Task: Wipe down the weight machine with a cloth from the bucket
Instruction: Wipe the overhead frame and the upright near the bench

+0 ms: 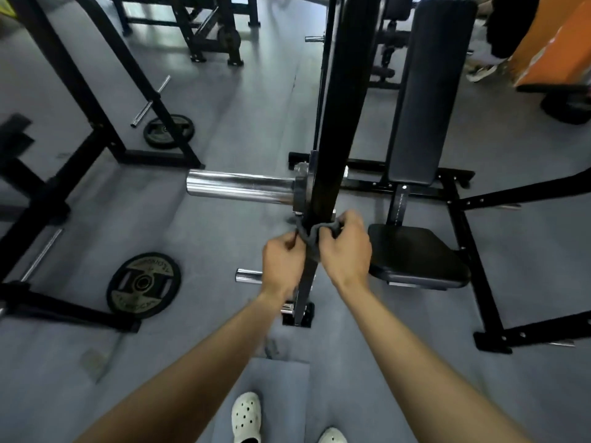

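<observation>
Forearms: two bare forearms (pixel 198 375) are seen entering from 6 o'clock and converging on the centre of the view.
Footwear: white perforated clogs (pixel 246 417) are shown at 6 o'clock on the grey rubber floor (pixel 208 238), between the forearms.
Upright: the black steel upright bar of the weight machine (pixel 339 123) is seen running from 12 o'clock down to a foot just below centre.
Sleeve: a thick polished chrome sleeve (pixel 240 187) is mounted on the upright and projects toward 9 o'clock; a thinner chrome peg (pixel 248 276) projects the same way lower down.
Cloth: a dark grey fabric cloth (pixel 311 235) is wrapped round the upright just below the sleeve and is held between the left hand (pixel 283 263) and the right hand (pixel 343 251).
Left hand: placed at the upright's 9 o'clock side; the fingers are curled, and one end of the cloth is pinched between thumb and fingers.
Right hand: placed at the upright's 3 o'clock side; the fingers are curled tightly over the bunched part of the cloth.
Seat: a black padded seat (pixel 415 254) is located at 3 o'clock of the hands, near but apart; a long black padded backrest (pixel 428 91) rises toward 1 o'clock.
Plates: one round black weight plate (pixel 144 286) is laid flat on the floor at 8 o'clock; a second black plate (pixel 168 131) is seen at 10 o'clock.
</observation>
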### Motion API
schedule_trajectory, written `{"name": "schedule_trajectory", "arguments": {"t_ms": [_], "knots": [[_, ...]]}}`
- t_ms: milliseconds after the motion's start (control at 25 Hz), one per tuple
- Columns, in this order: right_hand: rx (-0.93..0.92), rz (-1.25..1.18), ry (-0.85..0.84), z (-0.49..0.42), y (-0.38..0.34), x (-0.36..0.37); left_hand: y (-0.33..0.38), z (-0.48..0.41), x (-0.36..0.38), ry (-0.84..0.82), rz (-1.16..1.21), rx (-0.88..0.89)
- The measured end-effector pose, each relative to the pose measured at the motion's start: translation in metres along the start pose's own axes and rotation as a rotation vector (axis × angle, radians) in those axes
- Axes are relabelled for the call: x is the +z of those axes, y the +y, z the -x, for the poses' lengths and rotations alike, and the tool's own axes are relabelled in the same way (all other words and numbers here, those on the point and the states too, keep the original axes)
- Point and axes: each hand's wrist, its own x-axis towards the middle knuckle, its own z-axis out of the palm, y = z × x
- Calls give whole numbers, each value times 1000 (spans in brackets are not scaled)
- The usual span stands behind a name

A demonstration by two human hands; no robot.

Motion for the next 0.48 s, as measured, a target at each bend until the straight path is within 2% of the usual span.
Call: {"name": "schedule_trajectory", "arguments": {"t_ms": [80,120,320,480], "knots": [[-36,-77,92,-1,-7,-1,4,6,9,77,3,7],[-21,-92,72,-1,-3,2,2,10,14,93,-5,-8],[117,55,-232,-1,40,11,-11,6,18,29,-237,-103],[37,-64,-67,-7,28,-3,-4,10,28,101,-24,26]]}}
